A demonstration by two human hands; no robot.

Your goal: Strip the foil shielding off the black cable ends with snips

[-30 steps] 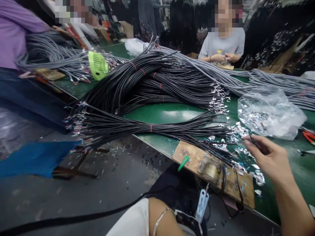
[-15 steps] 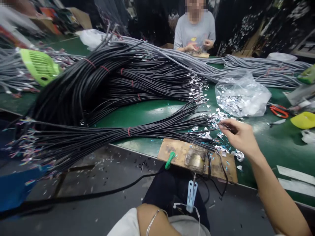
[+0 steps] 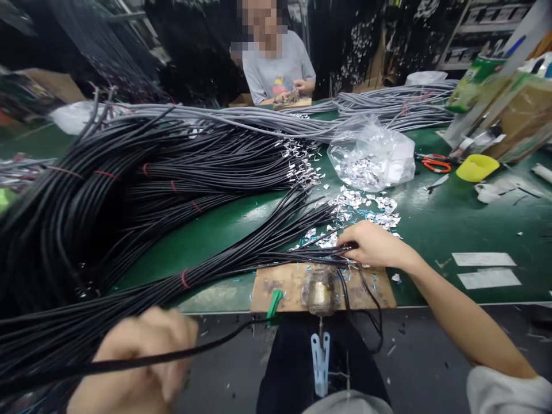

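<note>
My right hand [image 3: 373,244] is closed at the stripped end of the bundle of black cables [image 3: 276,256], with thumb and fingers around some cable ends. Just below it lies a wooden board [image 3: 280,282] carrying a round metal-topped fixture [image 3: 319,293] and a green clip [image 3: 274,303]. My left hand [image 3: 138,356] is at the lower left, blurred, with its fingers curled. A single black cable [image 3: 215,345] runs across it; whether the fingers grip that cable cannot be made out. Red ties [image 3: 185,279] hold the bundle together.
Silvery foil scraps [image 3: 345,201] and blue bits litter the green table [image 3: 426,230]. Beyond stand a clear plastic bag [image 3: 375,155], orange-handled scissors [image 3: 435,163] and a yellow cup-like object [image 3: 476,168]. Grey cables [image 3: 241,118] run behind. A co-worker [image 3: 278,69] sits opposite.
The view has swung to the right. My left hand has come into sight at the lower left. My right hand has shifted toward the board and the nearer cable ends.
</note>
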